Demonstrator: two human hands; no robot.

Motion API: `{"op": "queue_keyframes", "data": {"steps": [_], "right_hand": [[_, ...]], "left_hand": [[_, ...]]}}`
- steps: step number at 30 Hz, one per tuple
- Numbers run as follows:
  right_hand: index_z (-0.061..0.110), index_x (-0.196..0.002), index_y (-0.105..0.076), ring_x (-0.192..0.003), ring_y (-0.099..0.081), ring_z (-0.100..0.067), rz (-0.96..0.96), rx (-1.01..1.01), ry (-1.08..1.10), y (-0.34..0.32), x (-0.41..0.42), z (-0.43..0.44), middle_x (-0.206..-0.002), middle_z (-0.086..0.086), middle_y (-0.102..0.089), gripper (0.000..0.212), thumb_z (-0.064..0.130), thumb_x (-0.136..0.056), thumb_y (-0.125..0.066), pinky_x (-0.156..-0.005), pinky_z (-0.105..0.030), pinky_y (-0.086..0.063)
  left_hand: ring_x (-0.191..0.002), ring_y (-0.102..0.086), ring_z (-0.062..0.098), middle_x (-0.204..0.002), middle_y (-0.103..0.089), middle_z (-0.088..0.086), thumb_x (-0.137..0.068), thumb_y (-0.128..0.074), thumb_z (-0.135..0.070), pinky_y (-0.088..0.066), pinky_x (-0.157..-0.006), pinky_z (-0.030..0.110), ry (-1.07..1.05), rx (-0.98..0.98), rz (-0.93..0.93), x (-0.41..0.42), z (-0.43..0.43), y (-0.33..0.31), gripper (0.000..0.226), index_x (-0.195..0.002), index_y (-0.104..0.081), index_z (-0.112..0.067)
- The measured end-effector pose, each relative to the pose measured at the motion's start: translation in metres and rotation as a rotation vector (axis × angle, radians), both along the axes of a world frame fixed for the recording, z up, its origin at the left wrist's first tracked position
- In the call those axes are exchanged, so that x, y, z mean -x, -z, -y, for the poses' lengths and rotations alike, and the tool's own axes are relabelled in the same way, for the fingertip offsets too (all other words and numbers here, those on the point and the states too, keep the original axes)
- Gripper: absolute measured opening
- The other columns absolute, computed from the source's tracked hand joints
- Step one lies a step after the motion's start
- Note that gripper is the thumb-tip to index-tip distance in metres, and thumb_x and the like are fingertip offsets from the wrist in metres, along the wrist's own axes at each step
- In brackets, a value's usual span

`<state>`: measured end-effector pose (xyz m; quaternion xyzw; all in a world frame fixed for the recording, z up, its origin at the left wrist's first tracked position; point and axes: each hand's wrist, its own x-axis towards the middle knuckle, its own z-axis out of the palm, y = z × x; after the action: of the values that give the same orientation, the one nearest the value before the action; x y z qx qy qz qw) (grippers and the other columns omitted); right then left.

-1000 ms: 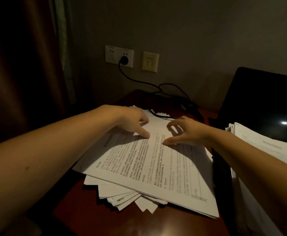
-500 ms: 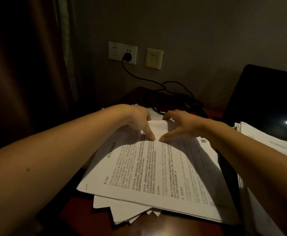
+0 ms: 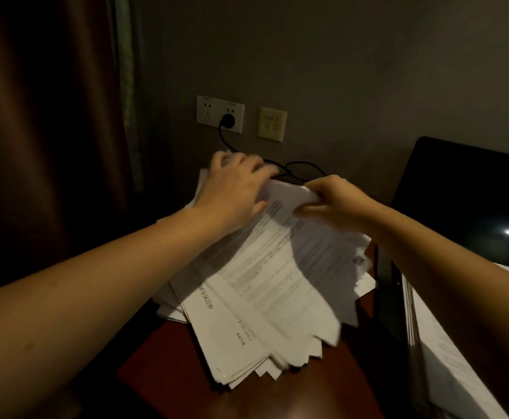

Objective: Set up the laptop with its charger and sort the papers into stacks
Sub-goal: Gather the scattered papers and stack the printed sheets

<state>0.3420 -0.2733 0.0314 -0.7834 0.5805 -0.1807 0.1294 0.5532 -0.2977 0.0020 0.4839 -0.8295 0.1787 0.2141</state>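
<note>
left hand (image 3: 235, 189), right hand (image 3: 339, 202) lifted one stack (image 3: 265, 297)

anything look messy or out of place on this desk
Yes. The paper pile on the table is ragged: sheets lie fanned at different angles, corners jutting out along its near edge. The left hand and right hand grip its far end.

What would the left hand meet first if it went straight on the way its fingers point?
Probably the black charger cable just beyond the papers the left hand grips, then the wall; depth is unclear.
</note>
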Motion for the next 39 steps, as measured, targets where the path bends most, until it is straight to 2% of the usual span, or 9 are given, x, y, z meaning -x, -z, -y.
{"op": "queue_keyframes", "data": {"steps": [3, 6, 10, 13, 19, 23, 27, 31, 39], "right_hand": [[0.027, -0.105, -0.069, -0.076, -0.072, -0.008, 0.328, 0.003, 0.093, -0.009, 0.020, -0.015, -0.089, 0.005, -0.073, 0.017, 0.022, -0.089, -0.072, -0.060, -0.019, -0.056], [0.027, -0.101, -0.067, -0.077, -0.074, -0.014, 0.592, 0.027, 0.176, -0.011, 0.036, -0.030, -0.091, -0.001, -0.074, 0.013, 0.022, -0.090, -0.071, -0.064, -0.031, -0.059], [0.023, -0.110, -0.064, -0.085, -0.074, -0.022, 0.880, 0.024, 0.286, -0.009, 0.048, -0.049, -0.099, -0.006, -0.074, 0.016, 0.024, -0.094, -0.066, -0.074, -0.044, -0.061], [0.020, -0.117, -0.061, -0.088, -0.074, -0.025, 1.068, 0.046, 0.308, -0.004, 0.049, -0.060, -0.103, -0.007, -0.075, 0.019, 0.024, -0.098, -0.060, -0.073, -0.047, -0.061], [0.021, -0.115, -0.064, -0.105, -0.068, -0.026, 0.984, 0.127, 0.257, -0.004, 0.053, -0.074, -0.111, -0.002, -0.071, 0.021, 0.020, -0.094, -0.065, -0.086, -0.053, -0.057], [0.015, -0.122, -0.059, -0.103, -0.069, -0.022, 0.971, 0.173, 0.271, 0.003, 0.049, -0.078, -0.113, -0.001, -0.070, 0.035, 0.003, -0.090, -0.068, -0.088, -0.048, -0.058], [0.024, -0.120, -0.059, -0.103, -0.068, -0.017, 0.912, 0.157, 0.236, 0.019, 0.037, -0.080, -0.113, 0.005, -0.069, 0.029, 0.007, -0.096, -0.059, -0.083, -0.046, -0.061], [0.022, -0.125, -0.051, -0.102, -0.064, -0.010, 1.011, 0.262, 0.235, 0.016, 0.031, -0.079, -0.115, 0.007, -0.064, 0.037, 0.009, -0.093, -0.065, -0.076, -0.028, -0.058], [0.020, -0.137, -0.040, -0.109, -0.060, -0.007, 0.962, 0.184, 0.260, 0.044, 0.033, -0.074, -0.121, 0.007, -0.060, 0.061, 0.012, -0.087, -0.074, -0.084, -0.029, -0.058]], "left_hand": [[-0.154, -0.001, 0.032, -0.167, -0.001, 0.012, -0.088, -0.064, -0.057, -0.008, -0.122, 0.058, -0.135, -0.050, -0.139, -0.004, -0.003, 0.001, 0.103, -0.160, 0.004, -0.030], [-0.154, 0.007, 0.031, -0.168, 0.010, 0.010, -0.087, -0.064, -0.062, -0.003, -0.123, 0.055, -0.203, -0.227, -0.415, -0.004, -0.006, 0.011, 0.110, -0.158, 0.014, -0.030], [-0.144, -0.036, 0.036, -0.161, -0.030, 0.011, -0.089, -0.065, -0.057, -0.036, -0.115, 0.053, -0.178, -0.694, -1.100, 0.003, -0.013, 0.012, 0.097, -0.160, -0.008, -0.025], [-0.099, -0.074, 0.026, -0.115, -0.074, 0.008, -0.098, -0.063, -0.037, -0.060, -0.081, 0.041, 0.116, -1.028, -1.450, 0.009, -0.028, 0.000, 0.042, -0.132, -0.060, -0.012], [-0.081, -0.076, 0.016, -0.095, -0.077, -0.001, -0.095, -0.068, -0.026, -0.059, -0.059, 0.025, 0.275, -0.697, -1.464, 0.014, -0.037, -0.022, 0.015, -0.107, -0.070, -0.018], [-0.088, -0.070, 0.012, -0.101, -0.071, -0.006, -0.095, -0.068, -0.027, -0.054, -0.065, 0.023, 0.231, -0.626, -1.373, 0.022, -0.044, -0.009, 0.020, -0.114, -0.063, -0.024], [-0.093, -0.067, 0.014, -0.104, -0.067, -0.004, -0.105, -0.050, -0.032, -0.053, -0.067, 0.026, 0.130, -0.535, -1.406, 0.036, -0.057, 0.016, 0.013, -0.116, -0.053, -0.026], [-0.093, -0.064, 0.009, -0.105, -0.064, -0.006, -0.106, -0.044, -0.035, -0.051, -0.067, 0.025, 0.195, -0.386, -1.435, 0.041, -0.067, 0.012, 0.013, -0.116, -0.048, -0.028], [-0.099, -0.066, 0.019, -0.108, -0.066, -0.004, -0.104, -0.046, -0.043, -0.058, -0.084, 0.044, 0.137, -0.532, -1.443, 0.039, -0.069, 0.038, 0.020, -0.122, -0.047, -0.036]]}}
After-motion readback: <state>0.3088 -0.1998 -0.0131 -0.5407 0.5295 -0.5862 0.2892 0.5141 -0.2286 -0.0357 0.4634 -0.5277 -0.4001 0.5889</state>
